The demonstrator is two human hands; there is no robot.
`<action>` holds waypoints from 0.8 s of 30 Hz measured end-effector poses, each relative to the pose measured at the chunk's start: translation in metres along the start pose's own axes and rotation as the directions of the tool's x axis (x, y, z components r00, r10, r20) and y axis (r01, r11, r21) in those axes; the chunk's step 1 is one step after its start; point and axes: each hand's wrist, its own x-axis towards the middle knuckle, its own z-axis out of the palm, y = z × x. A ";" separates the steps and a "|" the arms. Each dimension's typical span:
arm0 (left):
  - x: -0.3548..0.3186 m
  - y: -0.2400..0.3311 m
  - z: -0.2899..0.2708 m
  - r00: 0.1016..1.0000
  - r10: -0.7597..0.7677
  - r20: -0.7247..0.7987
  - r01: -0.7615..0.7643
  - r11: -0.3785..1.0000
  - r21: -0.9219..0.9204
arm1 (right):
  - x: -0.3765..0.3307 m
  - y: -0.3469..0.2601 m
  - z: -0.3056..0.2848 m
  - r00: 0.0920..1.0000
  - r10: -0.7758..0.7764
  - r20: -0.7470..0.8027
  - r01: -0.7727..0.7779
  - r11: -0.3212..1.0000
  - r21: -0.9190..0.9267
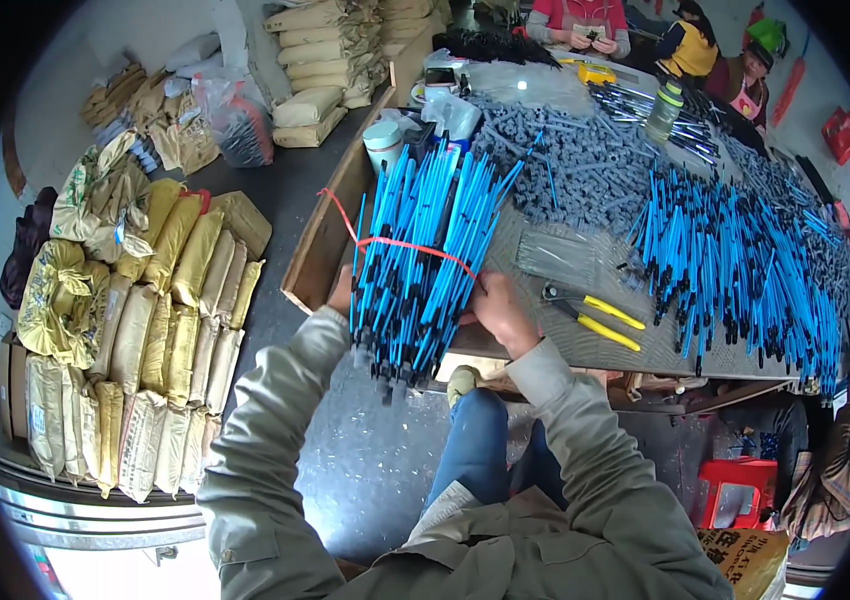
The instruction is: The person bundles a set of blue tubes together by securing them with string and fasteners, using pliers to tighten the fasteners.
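Observation:
A thick bundle of thin blue rods with black ends (425, 215) stands tilted in front of me at the table's near edge. Red string (415, 246) runs across its middle, one loose end trailing off to the upper left. My left hand (342, 292) grips the bundle's left side, its fingers mostly hidden behind the rods. On the right side, my right hand (503, 308) is closed on the bundle near the string, fingertips partly hidden. Yellow-handled pliers (595, 320) lie on the table to the right of my right hand, beside a clear bag of thin sticks (557, 252).
A wide pile of similar blue rods (735, 265) covers the table's right. Grey plastic parts (565, 150) are heaped behind. A bottle (663, 110) and a pale cup (383, 145) stand there. Stacked sacks (160, 335) fill the left. Co-workers sit at the far side.

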 end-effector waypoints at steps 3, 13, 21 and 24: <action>-0.051 0.039 0.037 0.933 -0.200 0.300 0.315 0.856 -0.409 | -0.045 -0.001 -0.016 0.994 -0.103 0.042 0.105 0.992 -0.067; -0.161 0.020 0.077 0.984 -0.033 -0.177 0.053 0.993 0.107 | -0.132 0.056 0.001 0.989 0.121 -0.088 -0.035 0.760 0.649; -0.182 -0.055 0.046 0.999 0.042 0.029 -0.051 0.888 0.456 | -0.127 0.074 -0.002 0.987 0.157 0.012 -0.134 0.795 0.591; -0.188 -0.061 0.072 0.980 -0.090 0.175 0.185 0.728 -0.660 | -0.121 0.064 -0.002 0.970 0.227 0.083 -0.231 0.771 0.594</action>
